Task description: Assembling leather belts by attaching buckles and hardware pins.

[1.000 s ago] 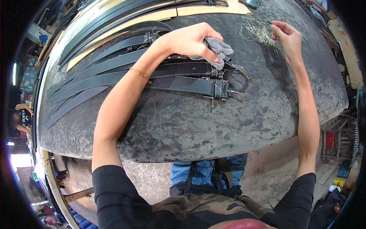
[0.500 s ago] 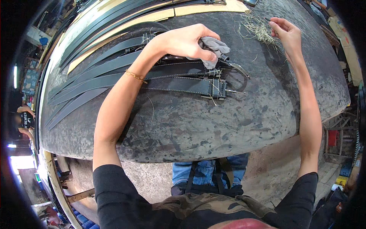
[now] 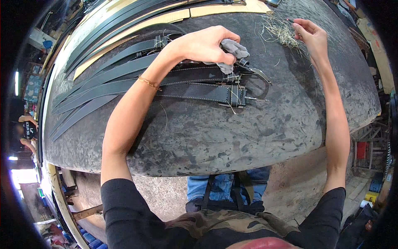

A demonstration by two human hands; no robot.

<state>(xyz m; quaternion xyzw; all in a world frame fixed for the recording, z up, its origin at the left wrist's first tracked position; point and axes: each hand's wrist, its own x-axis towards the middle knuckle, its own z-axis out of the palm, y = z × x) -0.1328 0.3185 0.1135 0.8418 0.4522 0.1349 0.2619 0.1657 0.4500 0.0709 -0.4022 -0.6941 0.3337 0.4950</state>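
My left hand (image 3: 211, 45) is closed around a crumpled grey cloth (image 3: 235, 50), over the buckle ends of several black leather belts (image 3: 192, 92). The nearest belt has white stitching, a loose thread end and a metal buckle (image 3: 256, 99) pointing right. Another buckle (image 3: 260, 74) sticks out just beyond the cloth. To the right, my right hand (image 3: 313, 36) pinches thumb and fingers together, with a small dark tip at them that I cannot make out. It hovers beside a tangled pile of pale threads (image 3: 281, 30).
All this lies on a dark, stained worktable (image 3: 232, 137) with a curved near edge. More black straps (image 3: 124, 25) lie on cardboard (image 3: 228, 9) at the far left. A person (image 3: 29, 130) stands beyond the left edge. A metal rack (image 3: 367, 145) is at the right.
My left hand has shifted slightly, and the grey cloth has changed its folds and bulges a little farther right. The right hand has barely moved.
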